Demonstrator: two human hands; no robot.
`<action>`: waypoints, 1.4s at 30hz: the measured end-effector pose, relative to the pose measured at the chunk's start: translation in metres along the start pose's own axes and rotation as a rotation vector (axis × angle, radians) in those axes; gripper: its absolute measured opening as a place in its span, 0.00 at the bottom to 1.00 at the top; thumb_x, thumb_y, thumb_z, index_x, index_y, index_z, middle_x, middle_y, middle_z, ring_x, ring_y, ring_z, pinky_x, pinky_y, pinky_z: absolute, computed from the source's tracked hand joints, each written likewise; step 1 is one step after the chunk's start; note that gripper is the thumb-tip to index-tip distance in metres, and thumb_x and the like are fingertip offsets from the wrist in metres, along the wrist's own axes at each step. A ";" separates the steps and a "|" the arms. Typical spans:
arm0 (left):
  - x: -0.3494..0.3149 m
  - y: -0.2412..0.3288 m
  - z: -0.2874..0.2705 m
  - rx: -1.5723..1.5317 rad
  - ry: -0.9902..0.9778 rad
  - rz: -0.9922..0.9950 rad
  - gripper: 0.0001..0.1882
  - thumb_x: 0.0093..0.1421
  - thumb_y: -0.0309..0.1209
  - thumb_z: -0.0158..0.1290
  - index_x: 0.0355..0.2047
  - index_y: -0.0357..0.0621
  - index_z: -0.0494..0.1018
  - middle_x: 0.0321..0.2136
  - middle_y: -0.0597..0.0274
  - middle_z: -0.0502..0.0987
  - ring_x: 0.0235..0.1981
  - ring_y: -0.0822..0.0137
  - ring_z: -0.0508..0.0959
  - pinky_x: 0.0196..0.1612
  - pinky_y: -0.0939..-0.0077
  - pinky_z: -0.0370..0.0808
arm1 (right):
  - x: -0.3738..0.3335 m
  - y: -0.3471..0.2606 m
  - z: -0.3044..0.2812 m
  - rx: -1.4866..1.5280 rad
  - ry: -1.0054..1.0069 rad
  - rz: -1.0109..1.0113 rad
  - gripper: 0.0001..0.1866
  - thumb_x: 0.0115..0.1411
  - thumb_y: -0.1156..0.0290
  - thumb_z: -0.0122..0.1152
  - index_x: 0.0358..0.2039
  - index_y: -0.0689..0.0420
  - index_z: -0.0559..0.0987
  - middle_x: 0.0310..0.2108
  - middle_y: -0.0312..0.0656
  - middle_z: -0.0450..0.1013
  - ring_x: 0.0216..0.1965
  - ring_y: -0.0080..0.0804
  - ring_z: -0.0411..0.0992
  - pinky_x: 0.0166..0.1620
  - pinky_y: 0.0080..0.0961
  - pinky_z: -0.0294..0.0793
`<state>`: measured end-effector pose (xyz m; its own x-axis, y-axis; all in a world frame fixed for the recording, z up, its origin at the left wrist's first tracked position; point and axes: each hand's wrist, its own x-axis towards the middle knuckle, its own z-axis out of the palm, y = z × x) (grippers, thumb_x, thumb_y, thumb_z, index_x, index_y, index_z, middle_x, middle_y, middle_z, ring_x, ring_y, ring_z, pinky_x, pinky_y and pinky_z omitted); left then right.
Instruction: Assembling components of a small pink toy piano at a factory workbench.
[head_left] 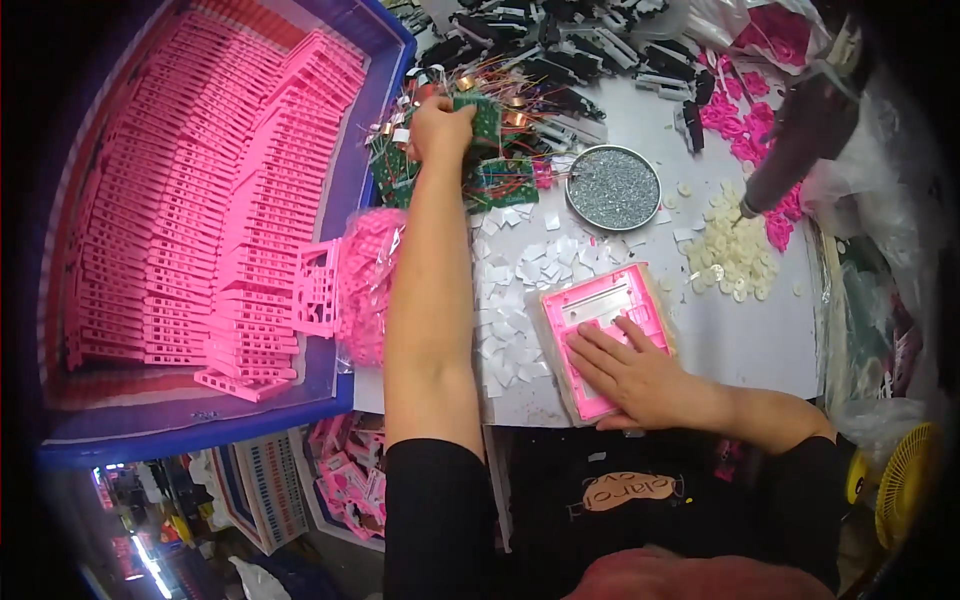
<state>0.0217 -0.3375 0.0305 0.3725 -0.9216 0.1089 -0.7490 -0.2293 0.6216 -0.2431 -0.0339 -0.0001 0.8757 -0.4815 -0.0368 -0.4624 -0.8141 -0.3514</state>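
a pink rectangular shell (646, 306) lies flat, a green circuit board (484, 120) beyond it

Fairly bright, even light falls on the white worktable (740, 340), with soft, faint shadows. The pink casing (650, 312) under the right hand (635, 382) shows plainly. Tiny glints dot the screws (612, 188) in their round tin; clear plastic (880, 150) at right catches pale glare. Below the tabletop it grows dim, and the black shirt (545, 530) swallows most detail, while a strip light (152, 567) glares white at lower left. The dark power screwdriver (800, 135) looks blurred. The blue bin's (200, 436) edges bow, and the corners sink into black.
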 end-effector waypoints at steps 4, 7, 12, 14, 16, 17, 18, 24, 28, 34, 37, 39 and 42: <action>0.004 0.002 -0.032 -1.483 -0.075 0.185 0.11 0.59 0.28 0.63 0.42 0.40 0.79 0.38 0.57 0.81 0.38 0.64 0.81 0.37 0.69 0.78 | 0.001 0.000 -0.004 0.079 0.156 -0.057 0.46 0.53 0.46 0.69 0.64 0.61 0.66 0.68 0.52 0.57 0.70 0.49 0.54 0.65 0.58 0.56; -0.023 -0.001 -0.012 -1.300 0.024 0.025 0.11 0.58 0.25 0.64 0.41 0.36 0.78 0.36 0.62 0.80 0.38 0.71 0.78 0.44 0.77 0.75 | 0.007 0.010 -0.021 0.215 0.387 -0.129 0.36 0.55 0.50 0.69 0.59 0.59 0.72 0.61 0.50 0.66 0.63 0.49 0.63 0.60 0.52 0.65; -0.127 0.034 -0.062 -0.773 0.397 0.807 0.08 0.56 0.21 0.62 0.37 0.40 0.78 0.33 0.61 0.80 0.34 0.67 0.78 0.39 0.75 0.73 | 0.025 0.040 -0.051 1.067 0.507 0.038 0.27 0.65 0.51 0.58 0.55 0.59 0.76 0.50 0.43 0.75 0.48 0.37 0.74 0.47 0.34 0.76; -0.161 0.032 -0.067 -0.486 0.473 1.149 0.12 0.51 0.18 0.63 0.36 0.42 0.78 0.34 0.60 0.80 0.34 0.59 0.78 0.39 0.67 0.74 | 0.036 0.049 -0.067 1.732 0.422 0.161 0.31 0.69 0.45 0.50 0.57 0.59 0.74 0.49 0.41 0.76 0.46 0.32 0.75 0.44 0.30 0.77; -0.212 0.021 -0.075 -0.278 0.327 1.283 0.13 0.48 0.18 0.64 0.35 0.43 0.78 0.35 0.60 0.80 0.37 0.56 0.78 0.44 0.59 0.73 | 0.062 0.044 -0.080 2.167 0.400 0.176 0.29 0.71 0.43 0.46 0.53 0.58 0.74 0.42 0.38 0.77 0.42 0.27 0.74 0.40 0.28 0.77; -0.239 0.019 -0.085 -0.172 0.197 1.285 0.13 0.47 0.19 0.64 0.34 0.44 0.79 0.37 0.61 0.80 0.40 0.56 0.77 0.47 0.56 0.72 | 0.066 0.046 -0.071 2.161 0.484 0.158 0.23 0.70 0.50 0.53 0.49 0.59 0.75 0.40 0.37 0.76 0.39 0.26 0.76 0.39 0.27 0.77; -0.263 0.012 -0.098 -0.161 0.148 1.223 0.16 0.47 0.19 0.64 0.38 0.43 0.77 0.40 0.59 0.78 0.43 0.57 0.76 0.52 0.56 0.70 | 0.069 0.041 -0.071 2.048 0.536 0.216 0.19 0.68 0.56 0.56 0.49 0.59 0.76 0.40 0.37 0.77 0.39 0.24 0.76 0.40 0.26 0.77; -0.310 -0.051 -0.092 -1.088 -0.140 0.284 0.30 0.54 0.19 0.62 0.57 0.36 0.64 0.53 0.54 0.72 0.53 0.63 0.72 0.62 0.63 0.64 | 0.060 0.019 -0.067 1.569 0.381 0.168 0.14 0.65 0.68 0.61 0.48 0.59 0.75 0.40 0.36 0.77 0.41 0.19 0.75 0.44 0.23 0.75; -0.320 -0.052 -0.094 -1.004 -0.432 0.116 0.23 0.62 0.19 0.57 0.57 0.32 0.69 0.50 0.57 0.77 0.52 0.65 0.76 0.58 0.70 0.69 | 0.061 0.008 -0.070 1.431 0.408 0.178 0.12 0.68 0.66 0.58 0.46 0.61 0.77 0.34 0.35 0.77 0.33 0.18 0.75 0.38 0.20 0.75; -0.324 -0.070 -0.081 -1.343 -0.377 0.014 0.16 0.67 0.24 0.51 0.54 0.34 0.69 0.43 0.53 0.79 0.33 0.68 0.78 0.38 0.73 0.77 | 0.041 0.004 -0.053 1.472 0.617 0.336 0.15 0.72 0.63 0.53 0.42 0.62 0.82 0.30 0.36 0.78 0.28 0.18 0.75 0.30 0.16 0.75; -0.329 -0.070 -0.074 -1.406 -0.313 -0.093 0.17 0.69 0.29 0.50 0.56 0.36 0.67 0.40 0.52 0.79 0.26 0.70 0.76 0.28 0.76 0.75 | 0.039 -0.005 -0.041 1.680 0.650 0.332 0.15 0.71 0.63 0.54 0.42 0.62 0.82 0.31 0.36 0.78 0.27 0.18 0.74 0.29 0.16 0.74; -0.332 -0.074 -0.070 -1.427 -0.298 -0.136 0.19 0.69 0.32 0.50 0.57 0.36 0.66 0.42 0.51 0.79 0.26 0.68 0.77 0.27 0.76 0.75 | 0.040 -0.003 -0.031 1.805 0.649 0.374 0.14 0.71 0.65 0.55 0.45 0.62 0.80 0.29 0.35 0.76 0.24 0.16 0.72 0.25 0.15 0.71; -0.338 -0.058 -0.065 -1.564 -0.209 -0.183 0.24 0.71 0.40 0.47 0.58 0.35 0.64 0.47 0.46 0.76 0.26 0.65 0.77 0.25 0.75 0.75 | 0.047 -0.001 -0.026 1.925 0.604 0.477 0.14 0.70 0.66 0.56 0.48 0.63 0.79 0.27 0.34 0.74 0.22 0.14 0.68 0.21 0.14 0.64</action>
<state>-0.0252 0.0078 0.0075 0.2133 -0.9741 -0.0757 0.6229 0.0759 0.7786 -0.2045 -0.0640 0.0226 0.4271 -0.8536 -0.2982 0.4656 0.4903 -0.7368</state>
